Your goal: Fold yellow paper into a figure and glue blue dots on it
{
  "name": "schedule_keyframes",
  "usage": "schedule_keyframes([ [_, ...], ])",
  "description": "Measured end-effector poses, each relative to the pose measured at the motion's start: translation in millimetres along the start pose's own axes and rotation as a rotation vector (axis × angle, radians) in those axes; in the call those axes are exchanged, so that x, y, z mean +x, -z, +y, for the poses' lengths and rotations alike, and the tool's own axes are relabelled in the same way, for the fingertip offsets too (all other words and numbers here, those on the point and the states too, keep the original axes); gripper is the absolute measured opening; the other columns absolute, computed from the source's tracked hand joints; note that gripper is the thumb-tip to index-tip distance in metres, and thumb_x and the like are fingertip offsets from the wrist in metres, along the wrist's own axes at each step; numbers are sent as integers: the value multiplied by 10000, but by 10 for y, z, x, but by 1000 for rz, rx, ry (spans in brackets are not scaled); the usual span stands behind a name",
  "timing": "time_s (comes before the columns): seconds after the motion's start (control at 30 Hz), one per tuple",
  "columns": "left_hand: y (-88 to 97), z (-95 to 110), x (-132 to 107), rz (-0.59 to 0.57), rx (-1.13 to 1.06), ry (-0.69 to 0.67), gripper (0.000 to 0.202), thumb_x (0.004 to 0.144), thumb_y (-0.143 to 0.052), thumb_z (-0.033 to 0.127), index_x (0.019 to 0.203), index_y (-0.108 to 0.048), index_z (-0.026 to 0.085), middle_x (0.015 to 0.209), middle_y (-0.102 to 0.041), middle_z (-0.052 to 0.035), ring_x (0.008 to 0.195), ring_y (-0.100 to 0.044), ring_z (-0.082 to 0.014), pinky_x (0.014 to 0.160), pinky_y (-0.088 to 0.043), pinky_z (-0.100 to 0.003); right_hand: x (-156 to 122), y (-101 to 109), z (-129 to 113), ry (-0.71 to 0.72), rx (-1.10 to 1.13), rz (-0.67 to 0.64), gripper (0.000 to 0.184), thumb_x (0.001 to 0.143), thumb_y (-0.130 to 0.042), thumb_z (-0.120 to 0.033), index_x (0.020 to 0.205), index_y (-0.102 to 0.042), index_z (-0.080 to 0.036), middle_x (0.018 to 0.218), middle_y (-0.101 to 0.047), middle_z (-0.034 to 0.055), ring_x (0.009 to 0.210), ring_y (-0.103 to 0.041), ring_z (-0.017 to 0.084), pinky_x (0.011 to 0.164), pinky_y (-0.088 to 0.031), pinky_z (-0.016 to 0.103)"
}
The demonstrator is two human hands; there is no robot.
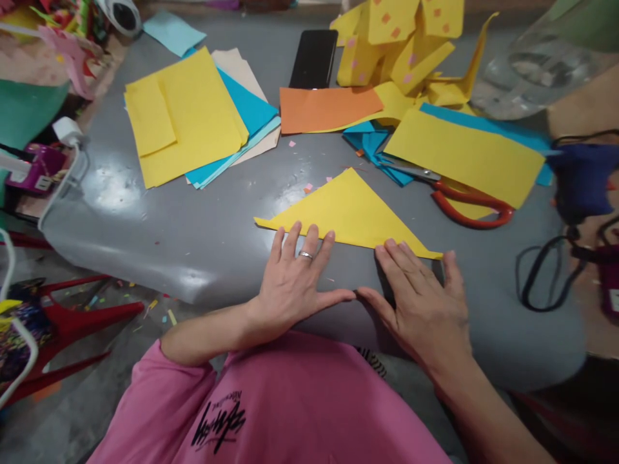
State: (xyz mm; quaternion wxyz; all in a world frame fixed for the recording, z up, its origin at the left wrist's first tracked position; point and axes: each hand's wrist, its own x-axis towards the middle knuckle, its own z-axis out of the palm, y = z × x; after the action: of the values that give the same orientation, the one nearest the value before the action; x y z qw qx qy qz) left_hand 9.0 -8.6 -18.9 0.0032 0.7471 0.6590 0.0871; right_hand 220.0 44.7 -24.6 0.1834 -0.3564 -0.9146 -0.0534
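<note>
A sheet of yellow paper (345, 209), folded into a triangle, lies flat on the grey tabletop (232, 225) with its peak pointing away from me. My left hand (300, 277) is spread, its fingertips pressing on the near folded edge left of centre. On the same edge, farther right, rest the outstretched fingers of my right hand (420, 296). Both thumbs point inward and nearly meet below the paper. Scissors with red handles (471, 203) lie beyond the triangle's right side, partly over a yellow sheet (464, 151).
Stacked yellow sheets (193, 109) with blue paper (249, 100) lie back left. A black phone (314, 58), an orange strip (329, 109) and dotted yellow folded paper pieces (401, 45) are at the back. A clear container (541, 64) stands at the far right, above a black cord (546, 303).
</note>
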Motion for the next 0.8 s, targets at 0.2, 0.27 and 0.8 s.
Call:
schedule_keyframes([
  [0.2,58,-114,-95,-27,39,47,976,839,-357,854,1528,-454,169,1460,-540,-212,1409,-435,-394,1193,-260,-597,-12,-17,-5,-24,21,-8,731,981,-588,-452,1600,-330,-162,1413,-616,219,1217,-661,394,1158,-288,685],
  [0.27,60,-128,-117,-20,44,69,1029,826,-346,871,1538,-429,133,1463,-539,-223,1399,-442,-392,1188,-255,-604,-18,-25,-5,-27,32,2,736,974,-604,-443,1594,-342,-147,1410,-617,223,1219,-657,401,1155,-284,693],
  [0.8,229,-376,-278,98,108,304,965,879,-406,804,1489,-459,58,1486,-519,-280,1379,-468,-422,1165,-256,-620,-21,-63,-19,-39,21,27,638,994,-558,-478,1520,-464,-129,1377,-646,219,1229,-654,375,1170,-268,661],
])
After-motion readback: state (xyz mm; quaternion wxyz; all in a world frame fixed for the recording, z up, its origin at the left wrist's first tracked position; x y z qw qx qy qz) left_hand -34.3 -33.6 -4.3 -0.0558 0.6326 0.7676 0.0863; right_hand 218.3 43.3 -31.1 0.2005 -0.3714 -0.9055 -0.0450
